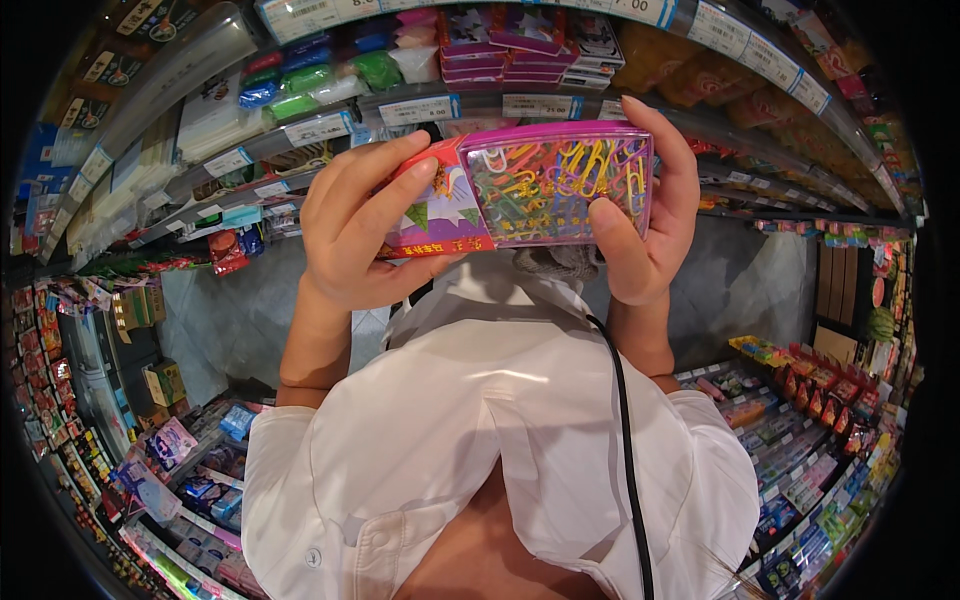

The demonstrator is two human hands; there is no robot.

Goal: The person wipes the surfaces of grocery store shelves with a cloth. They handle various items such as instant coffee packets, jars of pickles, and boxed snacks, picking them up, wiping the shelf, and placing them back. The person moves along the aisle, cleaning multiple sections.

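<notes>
My left hand (352,217) is closed around a red and purple cardboard box of playing cards (442,202), which bears a picture and writing. Its fingers lie over the front and its thumb is underneath. In my right hand (645,232) is a clear plastic box of coloured paper clips (562,184) with a purple edge along its top. The right thumb presses on the clear face, while the fingers wrap around the far end. Both boxes are held up in front of my chest, end against end.
Ahead, a shop shelf has stacked card boxes (525,45) and coloured bagged packs (307,79) above price strips (420,111). Grey tiled floor (742,285) lies below. Goods racks (802,442) stand behind at both sides. A black cable (626,442) runs down my white shirt (450,405).
</notes>
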